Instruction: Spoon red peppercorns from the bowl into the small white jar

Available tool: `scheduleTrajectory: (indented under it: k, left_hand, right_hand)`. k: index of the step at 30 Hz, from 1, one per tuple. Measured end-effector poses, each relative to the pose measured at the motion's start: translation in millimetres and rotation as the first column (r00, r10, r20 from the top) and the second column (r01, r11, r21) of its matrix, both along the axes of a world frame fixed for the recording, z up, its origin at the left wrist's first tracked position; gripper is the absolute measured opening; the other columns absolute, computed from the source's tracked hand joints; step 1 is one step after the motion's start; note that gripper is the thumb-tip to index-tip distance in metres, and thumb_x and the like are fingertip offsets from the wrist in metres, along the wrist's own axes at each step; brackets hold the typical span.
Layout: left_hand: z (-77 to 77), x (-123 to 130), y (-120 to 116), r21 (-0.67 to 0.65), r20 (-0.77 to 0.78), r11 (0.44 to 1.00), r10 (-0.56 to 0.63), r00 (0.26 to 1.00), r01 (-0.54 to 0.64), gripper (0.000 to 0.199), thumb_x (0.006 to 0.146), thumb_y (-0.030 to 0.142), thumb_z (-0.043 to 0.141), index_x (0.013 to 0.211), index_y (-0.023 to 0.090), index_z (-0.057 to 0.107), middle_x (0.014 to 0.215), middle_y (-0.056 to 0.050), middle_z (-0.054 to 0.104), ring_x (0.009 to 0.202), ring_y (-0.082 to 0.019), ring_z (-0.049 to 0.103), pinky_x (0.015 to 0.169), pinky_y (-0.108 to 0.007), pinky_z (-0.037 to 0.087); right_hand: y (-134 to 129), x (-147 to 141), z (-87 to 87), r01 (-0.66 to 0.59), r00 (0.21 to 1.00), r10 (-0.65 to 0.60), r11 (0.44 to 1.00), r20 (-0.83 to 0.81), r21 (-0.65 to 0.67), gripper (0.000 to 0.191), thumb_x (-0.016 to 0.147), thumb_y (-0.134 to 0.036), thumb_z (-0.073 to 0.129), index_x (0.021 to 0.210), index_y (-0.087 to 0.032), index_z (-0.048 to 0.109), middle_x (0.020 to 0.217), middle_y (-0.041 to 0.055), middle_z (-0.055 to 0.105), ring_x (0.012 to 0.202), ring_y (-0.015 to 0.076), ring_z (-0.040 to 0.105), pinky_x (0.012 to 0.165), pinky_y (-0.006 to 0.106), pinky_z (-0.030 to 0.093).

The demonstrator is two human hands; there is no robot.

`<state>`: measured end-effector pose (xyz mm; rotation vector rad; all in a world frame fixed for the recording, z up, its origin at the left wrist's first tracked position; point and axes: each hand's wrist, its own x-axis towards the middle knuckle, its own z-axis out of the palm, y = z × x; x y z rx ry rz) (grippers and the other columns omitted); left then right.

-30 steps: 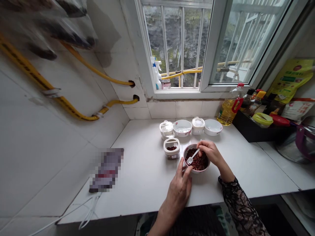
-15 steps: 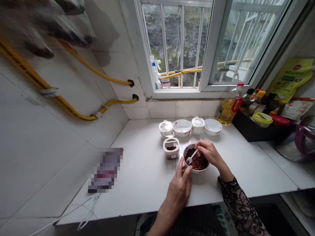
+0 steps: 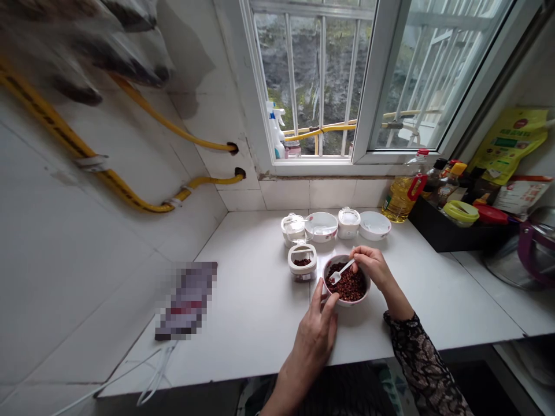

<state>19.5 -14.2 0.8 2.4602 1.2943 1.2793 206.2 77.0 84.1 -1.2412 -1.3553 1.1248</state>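
A white bowl (image 3: 367,287) stands on the counter, holding dark red-brown dried grains (image 3: 351,286) that look like peppercorns. My left hand (image 3: 315,329) grips its near left side, the thumb at the rim and the fingers along the outside. Between the closed fingers of my right hand (image 3: 372,266) is the handle of a small white spoon (image 3: 335,278). The spoon slants down to the left, its scoop over the grains; whether it touches them I cannot tell. Left of the bowl sits a clear jar (image 3: 302,273) with a pale rim and similar dark grains inside.
Behind are a lidded jar (image 3: 293,230), a white bowl (image 3: 321,236), another jar (image 3: 348,224) and a second white bowl (image 3: 375,232). An oil bottle (image 3: 403,193) and a black box (image 3: 437,231) of condiments stand at right. A blurred-out item (image 3: 186,300) with a cable lies left.
My right hand and the spoon have shifted slightly to the right, and the scoop looks a little higher. My left hand keeps its hold on the bowl.
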Motion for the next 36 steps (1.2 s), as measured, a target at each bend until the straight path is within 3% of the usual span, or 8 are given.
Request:
scheduleTrajectory:
  k: [6,11,13,16,19,24,31,36]
  left_hand:
    - [0.4,0.1,0.0,-0.007,-0.003,1.0,0.0,1.0,0.0,0.046,0.09,0.003,0.045,0.133,0.019,0.045,0.153,-0.024,0.034,0.121,-0.027,0.062,0.089,-0.036,0.059]
    - [-0.3,1.4,1.5,0.007,0.016,1.0,-0.01,1.0,0.01,0.047,0.088,0.001,0.044,0.132,0.018,0.045,0.152,-0.025,0.033,0.117,-0.026,0.064,0.086,-0.034,0.06]
    - [-0.6,2.2,1.9,0.014,0.022,1.0,-0.012,1.0,0.012,0.048,0.088,0.001,0.043,0.133,0.017,0.045,0.152,-0.025,0.033,0.115,-0.026,0.065,0.085,-0.034,0.061]
    - [-0.8,2.9,1.9,0.024,0.028,1.0,-0.009,1.0,0.009,0.049,0.088,0.001,0.042,0.135,0.016,0.044,0.151,-0.026,0.034,0.115,-0.026,0.065,0.085,-0.034,0.061]
    - [-0.5,2.7,1.3,0.033,0.019,0.999,-0.006,1.0,0.005,0.048,0.089,0.001,0.041,0.135,0.015,0.044,0.15,-0.027,0.035,0.116,-0.027,0.065,0.085,-0.034,0.06]
    - [1.9,1.3,0.0,0.008,0.023,1.0,-0.013,1.0,0.012,0.045,0.091,0.003,0.043,0.134,0.017,0.046,0.152,-0.026,0.033,0.118,-0.027,0.064,0.088,-0.035,0.059]
    - [0.8,0.2,0.1,0.0,0.015,1.0,-0.011,1.0,0.011,0.047,0.09,0.003,0.044,0.134,0.017,0.045,0.152,-0.025,0.034,0.119,-0.026,0.063,0.088,-0.033,0.059]
    - [0.9,0.2,-0.4,0.004,0.003,1.0,0.006,1.0,-0.006,0.045,0.091,0.004,0.044,0.134,0.017,0.045,0.152,-0.026,0.034,0.124,-0.03,0.06,0.088,-0.037,0.059]
  right_hand:
    - [2.4,-1.8,7.1,0.021,0.995,-0.02,1.0,-0.096,0.012,0.017,0.069,-0.036,0.061,0.072,-0.02,0.063,0.049,-0.0019,0.06,0.053,0.0165,0.057,0.066,0.031,0.046]
    - [-1.2,-28.1,20.0,0.116,0.993,-0.111,0.962,-0.036,0.247,0.018,0.085,-0.039,0.055,0.084,-0.021,0.06,0.062,0.0007,0.065,0.067,0.0192,0.062,0.075,0.033,0.049]
    - [-4.4,-41.4,23.4,0.101,0.986,-0.145,0.91,0.083,0.401,0.017,0.092,-0.035,0.049,0.09,-0.022,0.06,0.07,0.0025,0.068,0.072,0.0197,0.063,0.08,0.035,0.049]
    - [-8.4,-55.5,23.6,-0.103,0.933,-0.145,0.769,0.329,0.63,0.015,0.095,-0.023,0.047,0.09,-0.023,0.061,0.072,0.0011,0.069,0.073,0.019,0.063,0.099,0.043,0.042]
    - [-9.4,-55.6,21.4,-0.232,0.888,-0.147,0.676,0.436,0.7,0.018,0.095,-0.015,0.045,0.09,-0.023,0.06,0.07,-0.0013,0.068,0.069,0.0175,0.063,0.106,0.046,0.038]
    - [-5.5,-24.8,23.3,-0.069,0.895,-0.25,0.742,0.37,0.667,0.016,0.095,-0.018,0.047,0.088,-0.024,0.06,0.063,-0.0027,0.067,0.069,0.0196,0.063,0.103,0.045,0.041]
    - [-3.2,-4.2,13.8,-0.24,0.807,-0.069,0.869,0.586,0.432,0.021,0.09,-0.016,0.045,0.075,-0.024,0.058,0.053,-0.004,0.058,0.065,0.0195,0.058,0.103,0.047,0.036]
    - [-4.1,-12.8,6.9,-0.24,0.832,0.039,0.924,0.554,0.297,0.022,0.086,-0.016,0.044,0.07,-0.023,0.057,0.052,-0.0036,0.058,0.061,0.0183,0.057,0.094,0.042,0.04]
